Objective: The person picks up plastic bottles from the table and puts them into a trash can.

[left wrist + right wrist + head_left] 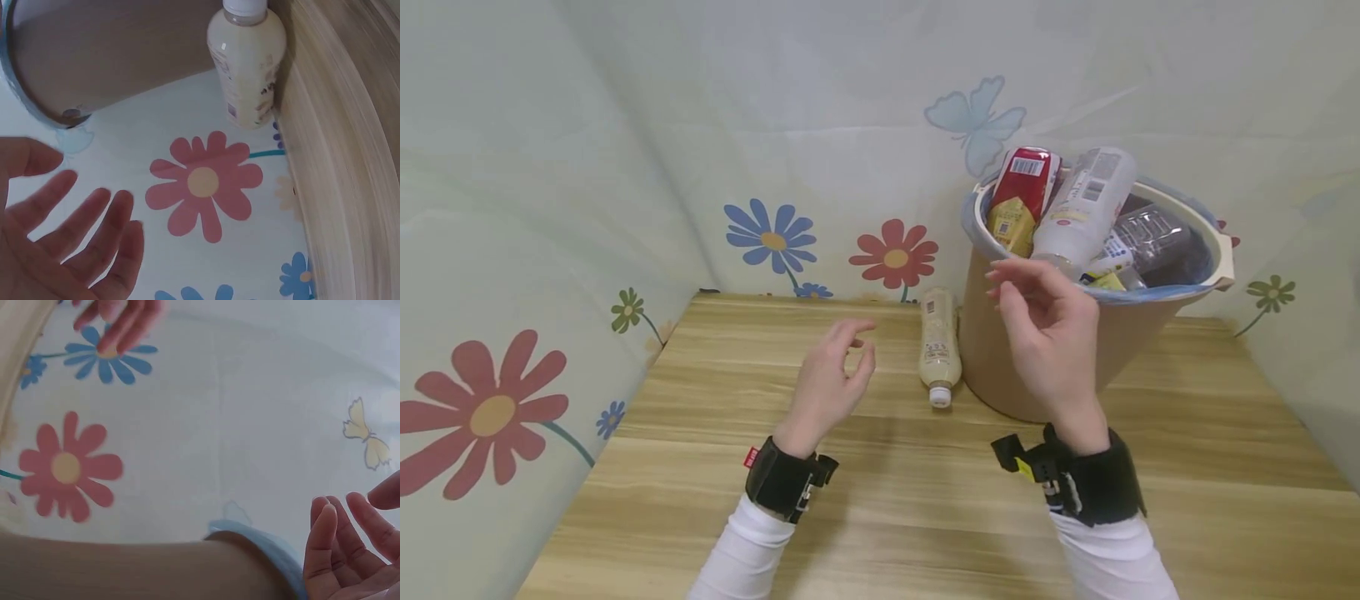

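A cream-coloured drink bottle [940, 346] with a white cap lies on the wooden table, its cap end toward me and its side close against the bin. The brown bin [1007, 333] is lined with a blue bag and filled with bottles and packs. My left hand [831, 375] hovers left of the bottle, fingers loosely bent, holding nothing. Before the bin's front rim my right hand [1052, 333] is raised, loosely curled around nothing. In the left wrist view, the bottle [247, 62] stands apart from my fingers [119, 225].
Inside the bin's top are a red and yellow pack [1026, 200], a whitish bottle [1086, 204] and a clear plastic container [1150, 237]. A flowered curtain [820, 150] hangs behind and beside the wooden table [700, 467].
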`<state>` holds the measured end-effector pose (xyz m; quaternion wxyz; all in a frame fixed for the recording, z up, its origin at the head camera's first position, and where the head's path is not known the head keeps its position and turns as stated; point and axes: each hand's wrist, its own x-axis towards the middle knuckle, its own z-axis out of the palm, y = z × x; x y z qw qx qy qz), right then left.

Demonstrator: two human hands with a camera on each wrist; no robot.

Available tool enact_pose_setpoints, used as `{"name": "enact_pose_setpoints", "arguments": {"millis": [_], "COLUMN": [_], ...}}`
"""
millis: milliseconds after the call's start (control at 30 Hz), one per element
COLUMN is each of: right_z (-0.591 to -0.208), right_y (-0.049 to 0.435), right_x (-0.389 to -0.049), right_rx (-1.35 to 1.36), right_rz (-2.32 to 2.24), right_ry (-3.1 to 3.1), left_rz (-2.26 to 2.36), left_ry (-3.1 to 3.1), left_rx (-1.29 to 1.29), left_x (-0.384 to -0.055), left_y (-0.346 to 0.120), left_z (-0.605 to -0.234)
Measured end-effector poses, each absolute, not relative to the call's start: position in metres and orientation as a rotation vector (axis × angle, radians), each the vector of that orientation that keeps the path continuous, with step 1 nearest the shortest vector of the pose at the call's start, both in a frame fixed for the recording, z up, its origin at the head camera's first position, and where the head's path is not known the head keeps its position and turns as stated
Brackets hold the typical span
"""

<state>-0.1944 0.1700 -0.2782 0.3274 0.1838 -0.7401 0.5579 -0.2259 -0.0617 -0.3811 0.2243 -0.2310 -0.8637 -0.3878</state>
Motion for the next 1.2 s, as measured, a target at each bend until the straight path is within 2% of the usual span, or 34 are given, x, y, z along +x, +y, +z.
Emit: {"name": "enact_pose_setpoints", "arguments": {"millis": [267,400,833,1200], "right_z": [-0.347,-0.369,-0.399,-0.418], "right_y": [0.158,0.157,0.147,0.141], "right_x": [-0.197,-0.203,-0.215,-0.223], "right_rx": [0.400,0.369,0.335,0.399], "right_rz": [1.562,1.478,1.396,1.092], "right_ry": [-2.092,-2.219,-2.422,-2.566], "left_rz": [-0.777,-0.699,-0.561,-0.600], "left_ry": [-2.613,-2.645,-2.740,-2.776], "left_rx": [-0.758,-0.836,-0.845,-0.770], "left_x": [-0.229,-0.231,-0.233,-0.233], "left_y": [-0.066,-0.066,-0.067,-0.075], "left_z": [-0.391,-0.396,-0.405,-0.400]}}
